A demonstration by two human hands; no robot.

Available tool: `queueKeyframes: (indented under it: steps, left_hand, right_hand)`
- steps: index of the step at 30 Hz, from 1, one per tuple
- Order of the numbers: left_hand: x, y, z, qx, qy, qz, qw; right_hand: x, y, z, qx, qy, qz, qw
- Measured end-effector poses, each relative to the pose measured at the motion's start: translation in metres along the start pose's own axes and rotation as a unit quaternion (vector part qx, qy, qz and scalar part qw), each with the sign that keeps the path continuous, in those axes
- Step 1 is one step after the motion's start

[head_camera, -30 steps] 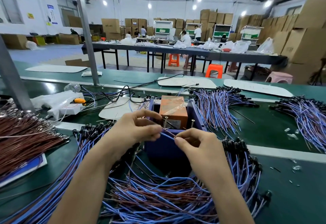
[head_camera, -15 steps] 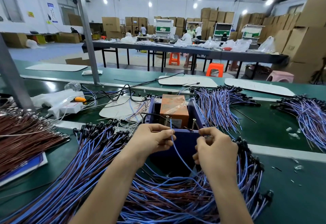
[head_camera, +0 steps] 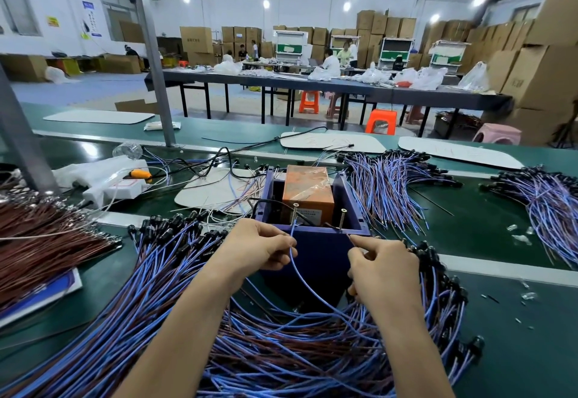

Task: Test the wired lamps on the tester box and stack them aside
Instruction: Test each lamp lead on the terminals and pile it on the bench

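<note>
Head view: since the earlier frame, my right grip (head_camera: pixel 384 269) has straightened its index finger toward the right screw (head_camera: pixel 343 217) and pinches a thin brown lead (head_camera: pixel 352 238). My left grip (head_camera: pixel 259 247) pinches the blue lead (head_camera: pixel 308 285), whose end is raised at the left screw (head_camera: pixel 295 214). The tester box (head_camera: pixel 316 256) is dark blue and open-topped, with an orange block (head_camera: pixel 308 191) inside. It stands directly ahead of both grips. The wired lamps (head_camera: pixel 281 350) lie heaped beneath both wrists on the surface (head_camera: pixel 500 319).
</note>
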State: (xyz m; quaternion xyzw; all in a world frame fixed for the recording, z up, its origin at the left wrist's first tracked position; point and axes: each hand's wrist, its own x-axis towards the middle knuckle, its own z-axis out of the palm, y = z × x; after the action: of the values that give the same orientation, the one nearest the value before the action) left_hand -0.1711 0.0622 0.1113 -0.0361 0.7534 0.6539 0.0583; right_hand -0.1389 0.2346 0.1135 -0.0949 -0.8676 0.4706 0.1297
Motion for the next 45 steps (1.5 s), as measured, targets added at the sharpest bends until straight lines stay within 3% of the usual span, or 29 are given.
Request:
queueKeyframes:
  steps: [25, 30, 35, 37, 40, 43, 45]
  left_hand:
    - [-0.004, 0.001, -0.001, 0.061, -0.040, 0.004, 0.997]
    - [-0.012, 0.013, -0.003, 0.029, -0.062, 0.076, 0.995]
    - [-0.011, 0.018, -0.025, 0.065, 0.021, 0.133, 0.989]
    - [-0.003, 0.012, -0.043, 0.131, 0.123, 0.135, 0.974]
    - [0.010, -0.008, -0.071, 0.321, 0.236, 0.073, 0.914]
    - [0.019, -0.031, -0.079, 0.446, 0.165, -0.039, 0.879]
    - [0.023, -0.038, -0.073, 0.520, 0.143, -0.069, 0.839]
  right_hand:
    - [0.006, 0.009, 0.003, 0.058, -0.052, -0.015, 0.997]
    - [0.000, 0.001, 0.000, 0.145, -0.198, -0.006, 0.969]
    - [-0.006, -0.004, -0.006, 0.132, -0.348, -0.019, 0.928]
    - [-0.008, -0.004, -0.005, 0.094, -0.384, -0.036, 0.918]
    - [-0.008, -0.002, -0.002, 0.072, -0.396, -0.050, 0.914]
    - [-0.007, -0.001, -0.001, 0.079, -0.383, -0.059, 0.919]
    - [-0.006, 0.000, -0.003, 0.081, -0.382, -0.063, 0.918]
